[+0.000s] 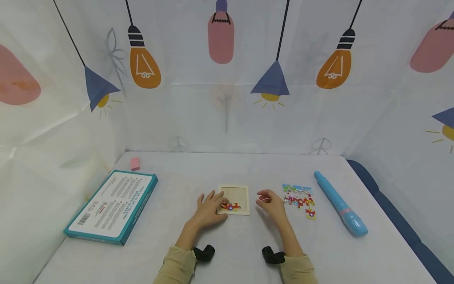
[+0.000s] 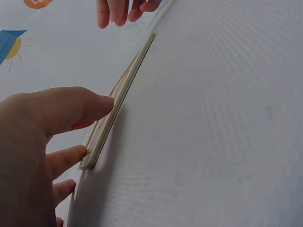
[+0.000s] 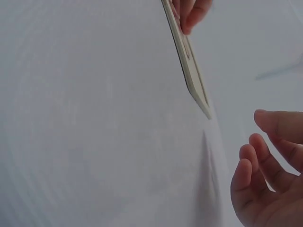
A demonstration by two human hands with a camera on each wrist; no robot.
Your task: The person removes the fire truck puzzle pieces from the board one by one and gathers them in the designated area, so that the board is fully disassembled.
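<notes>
A square wooden puzzle tray [image 1: 235, 191] lies on the table with several joined pieces showing a red vehicle [image 1: 232, 206] along its lower part. My left hand [image 1: 209, 210] rests at the tray's left side, fingers spread over it and touching the pieces. In the left wrist view the thumb [image 2: 90, 104] lies close to the tray's near edge [image 2: 124, 92]. My right hand [image 1: 272, 205] hovers right of the tray, fingers loosely bent; the right wrist view shows a gap between thumb and fingers [image 3: 258, 151] and nothing held. Loose puzzle pieces [image 1: 298, 200] lie to its right.
One separate piece [image 1: 310, 213] lies just below the loose group. Farther right is a light blue cylindrical case [image 1: 340, 205]. At the left lie a teal-edged box [image 1: 111, 205] and a small pink block [image 1: 134, 163]. A printed cloth [image 1: 227, 110] hangs behind the table.
</notes>
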